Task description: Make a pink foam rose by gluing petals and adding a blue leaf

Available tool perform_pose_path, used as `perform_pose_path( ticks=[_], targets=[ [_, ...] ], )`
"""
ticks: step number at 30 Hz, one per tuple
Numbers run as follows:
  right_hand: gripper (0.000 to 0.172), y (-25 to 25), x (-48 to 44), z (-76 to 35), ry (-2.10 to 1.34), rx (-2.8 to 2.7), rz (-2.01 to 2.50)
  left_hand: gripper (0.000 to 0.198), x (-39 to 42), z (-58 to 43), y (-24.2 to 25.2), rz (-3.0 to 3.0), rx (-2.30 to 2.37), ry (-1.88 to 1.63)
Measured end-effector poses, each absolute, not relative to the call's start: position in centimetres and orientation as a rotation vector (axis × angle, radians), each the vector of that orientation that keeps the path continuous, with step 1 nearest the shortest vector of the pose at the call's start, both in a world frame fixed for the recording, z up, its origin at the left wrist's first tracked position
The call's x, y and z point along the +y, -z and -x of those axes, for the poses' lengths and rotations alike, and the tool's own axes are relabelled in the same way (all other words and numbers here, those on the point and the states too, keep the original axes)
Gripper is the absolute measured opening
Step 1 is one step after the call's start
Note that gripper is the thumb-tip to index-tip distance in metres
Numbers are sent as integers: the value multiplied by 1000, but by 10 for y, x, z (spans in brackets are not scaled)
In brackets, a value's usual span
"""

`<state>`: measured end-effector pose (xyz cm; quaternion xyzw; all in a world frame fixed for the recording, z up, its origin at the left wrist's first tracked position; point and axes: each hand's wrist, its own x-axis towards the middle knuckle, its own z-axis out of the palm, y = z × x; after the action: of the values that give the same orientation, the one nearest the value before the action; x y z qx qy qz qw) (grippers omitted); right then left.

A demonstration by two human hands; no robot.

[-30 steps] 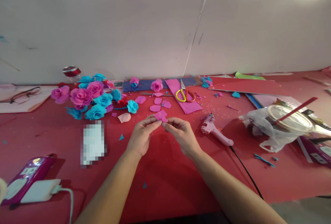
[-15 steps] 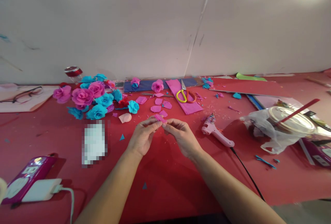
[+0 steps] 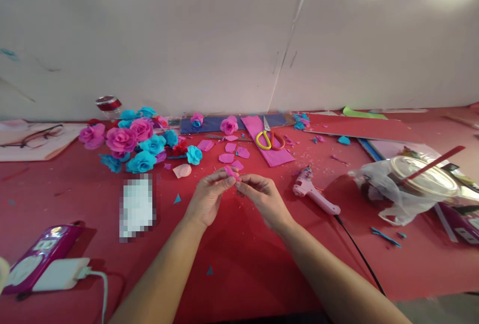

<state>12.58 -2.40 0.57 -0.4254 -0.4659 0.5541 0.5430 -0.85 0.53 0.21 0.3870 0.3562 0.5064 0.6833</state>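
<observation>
Between the fingertips of my left hand (image 3: 210, 195) and my right hand (image 3: 263, 198) is a small pink paper petal (image 3: 232, 173). Both hands are closed in a pinch on it, a little above the red table. Just beyond them lie loose pink petals (image 3: 226, 158) and a folded pink paper sheet (image 3: 275, 154), with yellow-and-orange-handled scissors (image 3: 270, 139) resting on top. A finished pink paper rose (image 3: 229, 125) sits at the back. To the right of my right hand lies a pink glue gun (image 3: 316, 192) with a black cord.
A bunch of pink and blue paper roses (image 3: 130, 139) stands at the left. Below it are a blurred white item (image 3: 136, 207) and a purple power strip (image 3: 48, 249) with a white charger (image 3: 62, 274). A lidded bowl in a plastic bag (image 3: 406, 184) stands right. A white partition (image 3: 149, 50) closes the back.
The petal between my fingertips has turned and looks more folded at its upper left. My hands have barely moved; the whole view has shifted slightly.
</observation>
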Motion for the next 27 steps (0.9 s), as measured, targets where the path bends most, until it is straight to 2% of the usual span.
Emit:
perform_pose_path(
  ticks=[10,17,27],
  targets=[
    [19,-7,-23,-126,-1390,-1091,995,8,5,10,-4,-903,802,-1138],
    [15,-3,-24,-126,-1213,-1216,1038,12,6,9,-6,-855,839,-1187],
    [15,-2,-23,-127,-1247,-1237,1021,12,5,9,-5,-892,797,-1171]
  ],
)
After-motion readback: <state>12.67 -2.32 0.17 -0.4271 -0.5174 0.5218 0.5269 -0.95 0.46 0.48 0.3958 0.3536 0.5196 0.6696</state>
